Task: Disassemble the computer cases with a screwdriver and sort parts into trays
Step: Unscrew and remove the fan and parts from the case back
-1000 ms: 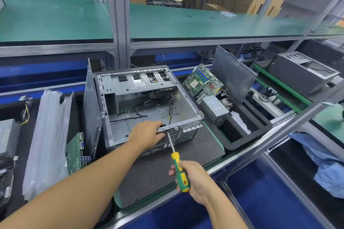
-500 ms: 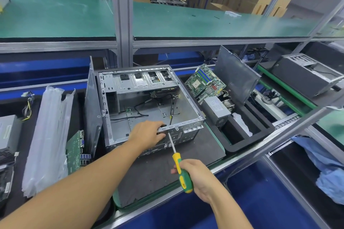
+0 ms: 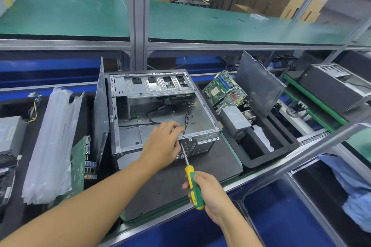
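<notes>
Metal case [image 3: 160, 106] under left hand [image 3: 162, 144]; screwdriver [image 3: 192, 178] in right hand [image 3: 208, 192].

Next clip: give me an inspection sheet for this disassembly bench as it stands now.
Surface: black mat under the open computer case.
Job's things: screwdriver tip at the case's front rim; black tray holds motherboard, power supply, side panel.
Clutter: plastic bags, circuit board on the left.
Grippers: left hand grips the case rim; right hand holds the screwdriver.
Cables: black wires inside the case.
Surroundings: second case, cardboard boxes.
</notes>
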